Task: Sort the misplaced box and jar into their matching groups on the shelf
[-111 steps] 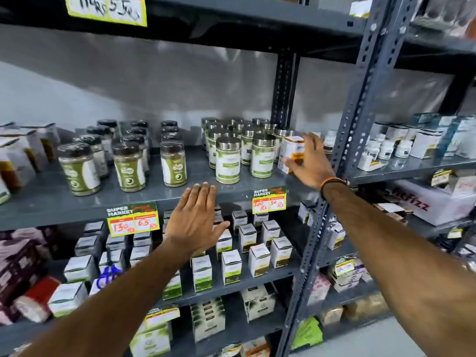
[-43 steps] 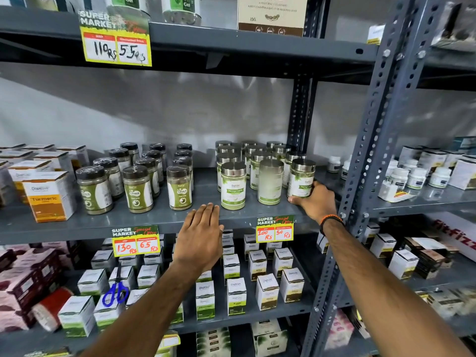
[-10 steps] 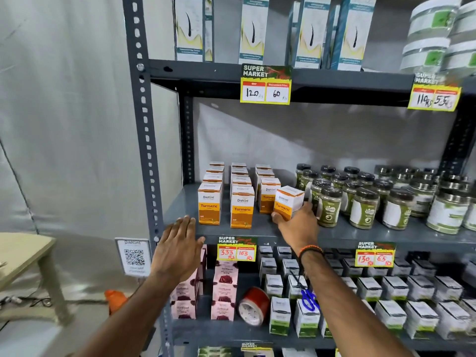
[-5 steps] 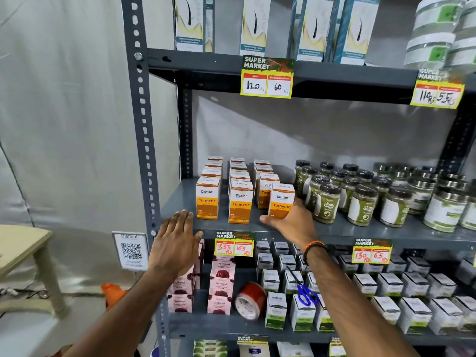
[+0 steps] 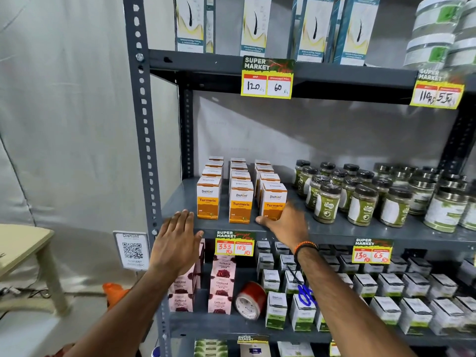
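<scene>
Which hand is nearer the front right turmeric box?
Right. The right hand touches the front right turmeric box at its base; the left hand rests at the shelf edge, two columns away.

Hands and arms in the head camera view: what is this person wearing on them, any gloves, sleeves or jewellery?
Both are bare: no gloves, and no sleeves as far up the forearms as shows. The right hand has a braided orange and black band around the wrist. The left hand carries nothing on its wrist, and no rings show on its fingers. No watch appears on either arm.
</scene>
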`<act>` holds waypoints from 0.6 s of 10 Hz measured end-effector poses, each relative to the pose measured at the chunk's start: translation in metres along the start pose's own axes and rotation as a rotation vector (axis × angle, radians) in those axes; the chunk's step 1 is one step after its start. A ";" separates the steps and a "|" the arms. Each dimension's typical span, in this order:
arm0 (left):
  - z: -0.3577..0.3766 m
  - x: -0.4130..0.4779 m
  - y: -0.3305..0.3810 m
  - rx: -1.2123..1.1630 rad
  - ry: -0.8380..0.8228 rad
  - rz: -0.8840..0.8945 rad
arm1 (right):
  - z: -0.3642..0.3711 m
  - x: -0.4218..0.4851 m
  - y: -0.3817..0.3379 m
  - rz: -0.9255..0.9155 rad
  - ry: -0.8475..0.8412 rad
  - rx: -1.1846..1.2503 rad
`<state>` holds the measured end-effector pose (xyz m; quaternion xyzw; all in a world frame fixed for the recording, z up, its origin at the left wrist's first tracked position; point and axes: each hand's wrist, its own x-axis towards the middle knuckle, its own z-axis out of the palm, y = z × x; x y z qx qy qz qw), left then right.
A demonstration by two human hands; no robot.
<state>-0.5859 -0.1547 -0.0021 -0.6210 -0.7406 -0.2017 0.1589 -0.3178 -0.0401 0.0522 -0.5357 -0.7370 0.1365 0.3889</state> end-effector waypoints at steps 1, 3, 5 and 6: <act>0.000 0.000 -0.001 -0.007 -0.004 -0.003 | 0.001 0.000 0.002 -0.003 0.005 0.008; 0.000 -0.001 0.000 0.016 -0.018 0.000 | 0.003 0.001 0.005 0.012 0.010 0.014; -0.001 -0.002 -0.001 0.011 -0.026 -0.013 | 0.007 0.002 0.008 0.007 0.035 0.034; 0.000 0.000 0.000 0.003 -0.025 -0.025 | 0.006 0.001 0.010 0.047 0.028 0.071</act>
